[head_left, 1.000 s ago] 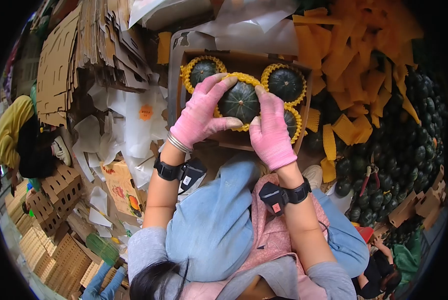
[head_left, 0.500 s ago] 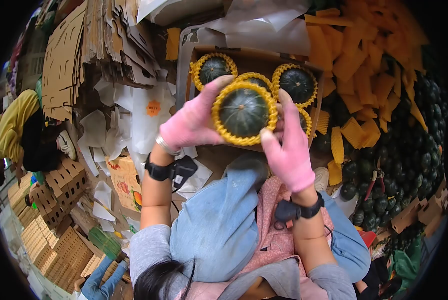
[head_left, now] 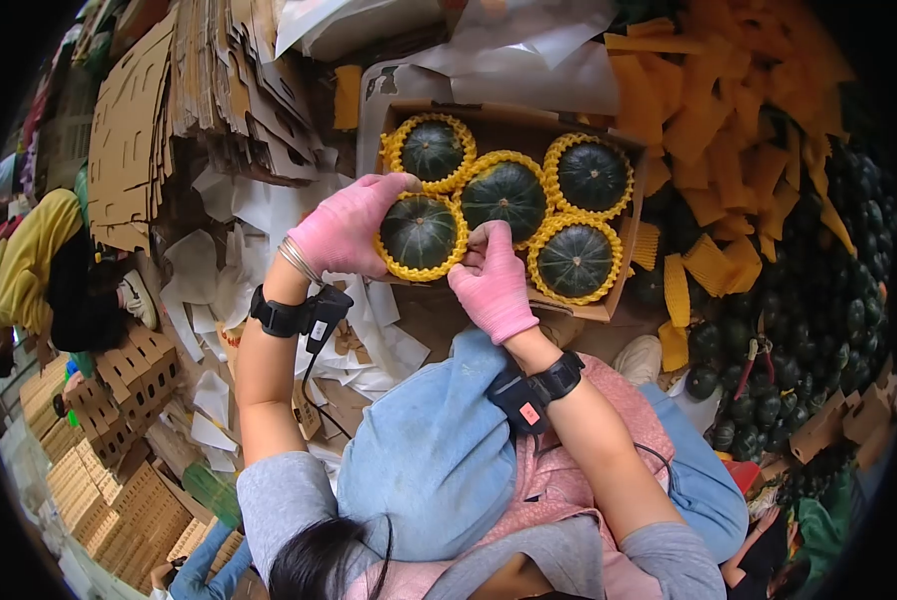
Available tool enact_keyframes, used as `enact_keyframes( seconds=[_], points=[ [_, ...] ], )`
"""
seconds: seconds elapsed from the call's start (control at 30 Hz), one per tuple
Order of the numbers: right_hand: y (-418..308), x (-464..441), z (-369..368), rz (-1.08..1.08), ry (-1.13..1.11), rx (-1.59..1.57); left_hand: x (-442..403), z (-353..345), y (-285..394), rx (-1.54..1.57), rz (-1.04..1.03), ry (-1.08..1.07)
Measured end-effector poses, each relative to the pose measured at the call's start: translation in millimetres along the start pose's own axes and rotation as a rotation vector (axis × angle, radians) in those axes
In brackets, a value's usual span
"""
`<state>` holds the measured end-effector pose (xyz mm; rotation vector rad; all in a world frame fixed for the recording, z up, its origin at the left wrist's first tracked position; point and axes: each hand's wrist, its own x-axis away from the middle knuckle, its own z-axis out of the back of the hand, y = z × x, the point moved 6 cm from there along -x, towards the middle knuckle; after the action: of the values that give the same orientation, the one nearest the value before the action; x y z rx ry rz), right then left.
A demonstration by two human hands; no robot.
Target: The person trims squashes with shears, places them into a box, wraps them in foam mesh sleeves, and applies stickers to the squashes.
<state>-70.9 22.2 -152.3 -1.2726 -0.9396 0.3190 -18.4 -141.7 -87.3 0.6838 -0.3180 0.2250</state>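
Observation:
A dark green kabocha squash [head_left: 419, 232] in a yellow foam net sits at the near left corner of a cardboard box [head_left: 601, 307]. My left hand [head_left: 347, 228], in a pink glove, wraps round its left side, thumb low and fingers over the top. On its right side my gloved right hand [head_left: 493, 285] is closed, with curled fingers and thumb at the net's edge. Beside it in the box lie other netted squashes: one in the middle [head_left: 505, 198], one at the far left [head_left: 432, 151], one at the far right [head_left: 591, 175] and one at the near right [head_left: 575, 261].
Flattened cartons [head_left: 134, 130] are stacked at the left. Yellow foam nets [head_left: 714, 130] pile up at the right, beside a heap of loose squashes [head_left: 769, 380]. White paper sheets [head_left: 199, 270] litter the floor. A person in yellow [head_left: 34, 255] bends at the far left.
The held squash has moved down and left, from above the box into its near left corner. Both hands moved with it, and the squashes behind it now show fully.

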Motion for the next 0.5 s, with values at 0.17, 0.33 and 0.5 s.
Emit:
enact_keyframes(
  seconds=[0.17, 0.33, 0.5],
  points=[
    [-8, -6, -14, 0.112, -0.011, 0.883, 2, -43, -3, -0.436, 0.054, 0.119],
    [-30, -25, -16, -0.053, -0.337, 1.272, 11, -33, 9, -0.573, -0.022, 0.321],
    [-115, -44, -10, 0.709, -0.055, 0.928, 28, 15, -12, -0.2, 0.3, 0.567]
  ],
)
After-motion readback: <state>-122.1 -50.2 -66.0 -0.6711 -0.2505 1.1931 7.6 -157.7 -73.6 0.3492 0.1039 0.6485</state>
